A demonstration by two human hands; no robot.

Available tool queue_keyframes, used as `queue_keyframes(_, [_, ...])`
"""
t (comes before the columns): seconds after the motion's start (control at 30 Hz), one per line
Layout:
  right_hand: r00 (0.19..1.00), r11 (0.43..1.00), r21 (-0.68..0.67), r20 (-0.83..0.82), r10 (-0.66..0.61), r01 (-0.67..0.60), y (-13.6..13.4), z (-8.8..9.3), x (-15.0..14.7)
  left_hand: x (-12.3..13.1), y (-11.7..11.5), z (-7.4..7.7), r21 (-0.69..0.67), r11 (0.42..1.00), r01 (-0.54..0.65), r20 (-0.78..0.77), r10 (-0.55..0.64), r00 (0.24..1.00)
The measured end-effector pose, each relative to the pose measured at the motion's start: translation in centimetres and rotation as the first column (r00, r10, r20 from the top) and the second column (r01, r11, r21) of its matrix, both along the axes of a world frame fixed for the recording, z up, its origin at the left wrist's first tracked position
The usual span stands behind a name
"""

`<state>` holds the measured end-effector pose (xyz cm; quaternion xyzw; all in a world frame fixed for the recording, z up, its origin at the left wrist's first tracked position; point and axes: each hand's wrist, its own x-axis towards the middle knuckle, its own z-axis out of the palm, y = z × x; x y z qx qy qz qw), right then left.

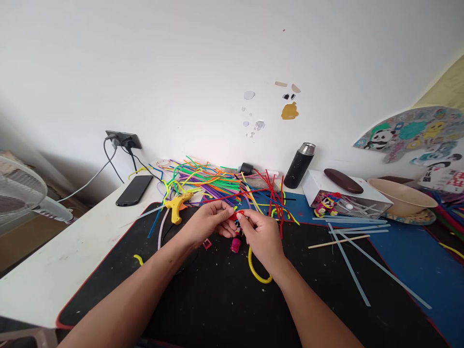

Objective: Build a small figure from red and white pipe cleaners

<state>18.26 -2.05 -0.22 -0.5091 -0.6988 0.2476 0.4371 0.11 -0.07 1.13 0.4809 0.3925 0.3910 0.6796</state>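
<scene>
Over the black mat (224,309), my two hands meet at a small red pipe cleaner piece (239,212). My left hand (206,224) pinches its left side between thumb and forefinger. From the other side, the thumb and finger of my right hand (264,237) close on the same piece. Just below the fingers shows a magenta fuzzy part (235,245); whether it joins the red piece is hidden by my hands. A yellow loop (259,278) curves out beneath my right hand. To the left of my left hand lies a yellow glue gun (176,207).
Behind the hands lies a heap of coloured pipe cleaners (213,179). A black flask (299,166) stands by a white box (315,186) with a small fuzzy figure (327,205) before it. Glue sticks (350,266) lie right; a phone (134,190) and fan (21,183) are left.
</scene>
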Motion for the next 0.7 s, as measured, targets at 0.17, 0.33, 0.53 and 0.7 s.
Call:
queue_keyframes(0.17, [1.000, 1.000, -0.017, 0.019, 0.011, -0.011, -0.1, 0.3, -0.1, -0.1, 0.2, 0.1, 0.058, 0.998, 0.007, -0.070, -0.003, 0.998])
queue_keyframes(0.33, [0.997, 0.999, 0.008, 0.072, 0.032, -0.033, -0.1, 0.2, -0.1, -0.6, 0.3, 0.3, 0.157, 0.987, 0.025, -0.200, 0.007, 0.980])
queue_keyframes(0.53, [0.978, 0.994, 0.014, 0.180, 0.107, -0.111, 0.1, 0.2, 0.1, -1.1, -0.3, 1.0, 0.291, 0.952, 0.100, -0.424, 0.035, 0.905])
queue_keyframes(0.7, [0.949, 0.991, 0.019, 0.290, 0.124, -0.135, 0.1, 0.4, 0.2, -1.4, -0.5, 1.1, 0.412, 0.889, 0.200, -0.605, 0.103, 0.789])
